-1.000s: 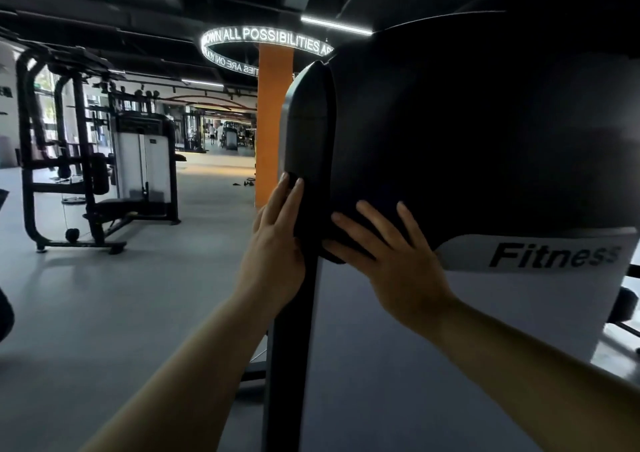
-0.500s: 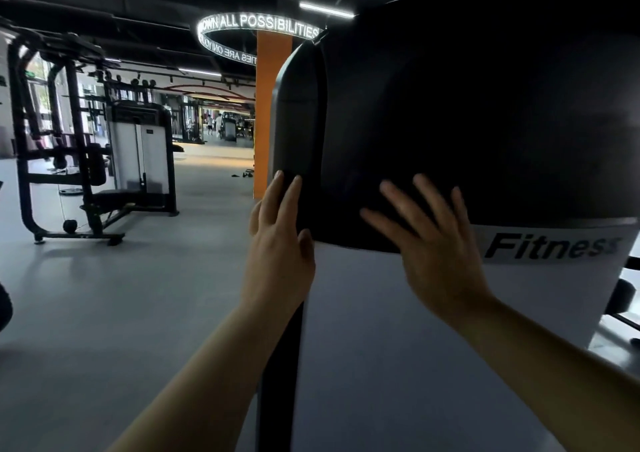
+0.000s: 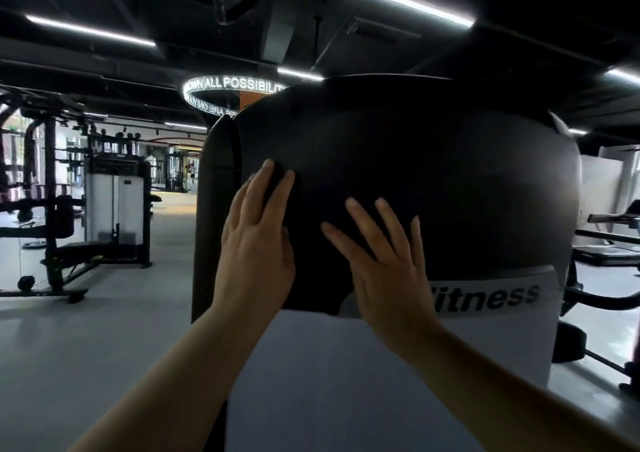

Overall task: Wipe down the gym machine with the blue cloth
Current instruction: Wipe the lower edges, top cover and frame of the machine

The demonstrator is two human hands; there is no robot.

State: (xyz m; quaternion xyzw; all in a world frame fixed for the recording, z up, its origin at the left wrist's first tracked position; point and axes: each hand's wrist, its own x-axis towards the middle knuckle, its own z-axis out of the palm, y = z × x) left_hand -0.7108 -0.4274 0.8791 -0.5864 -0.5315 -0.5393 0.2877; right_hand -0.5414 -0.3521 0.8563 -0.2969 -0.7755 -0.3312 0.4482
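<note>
so i was standing right there and the person had both hands up on the gym machine (image 3: pixel 450 181), on that big rounded black cover at the top. left hand (image 3: pixel 258 240) was flat against the cover near its left edge, fingers straight and close together, pointing up, right next to the seam where the dark side panel (image 3: pixel 216 209) met it. right hand (image 3: pixel 388 271) was just beside it, a bit lower, fingers spread wide and laid flat on the black part, with the heel of the hand down over the grey strip (image 3: pixel 498 292) that had lettering ending in "itness". neither hand was gripping or pinching anything, just bare palms on the surface. couldn't see the blue cloth anywhere from that angle, so no idea where it was. below the strip the machine was a plain white panel (image 3: pixel 363 375). off to the left on the grey floor (image 3: pixel 97 347) stood another weight machine (image 3: pixel 104 205) with a black frame, and further back a glowing ring sign (image 3: pixel 225 91) hung under the dark ceiling, reading "all possibilit" before the cover cut it off. on the far right there was what looked like a treadmill (image 3: pixel 609 243)
</note>
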